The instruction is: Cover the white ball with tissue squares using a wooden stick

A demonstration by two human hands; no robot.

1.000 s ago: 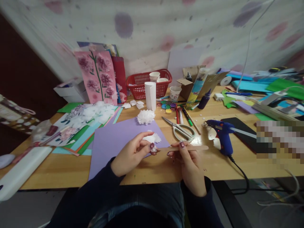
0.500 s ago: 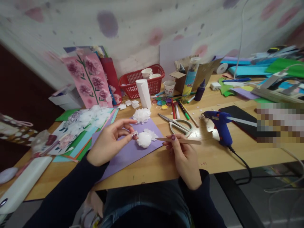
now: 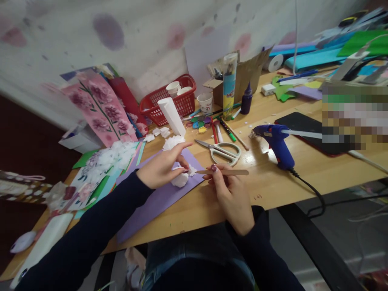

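Observation:
My right hand (image 3: 232, 194) is closed on a thin brown stick (image 3: 235, 172), whose pointed tip reaches left toward white paper petals (image 3: 192, 170). Thumb and fingers of my left hand (image 3: 162, 167) come together over those petals, beside the tip; what they pinch is too small to make out. Under that hand a white paper flower (image 3: 180, 180) lies on a purple sheet (image 3: 157, 202). A second white flower (image 3: 173, 142) sits behind, partly covered by my left index finger.
Scissors (image 3: 226, 153) lie behind my right hand, with a blue glue gun (image 3: 274, 141) and its cord to the right. A white paper roll (image 3: 172, 117) stands before a red basket (image 3: 154, 107). A pink flower picture (image 3: 98, 109) leans at the back left.
The view has shifted and tilted. My left hand has moved right, over the front flower, and its fingers now meet the petals by the stick's tip. My right hand still holds the stick.

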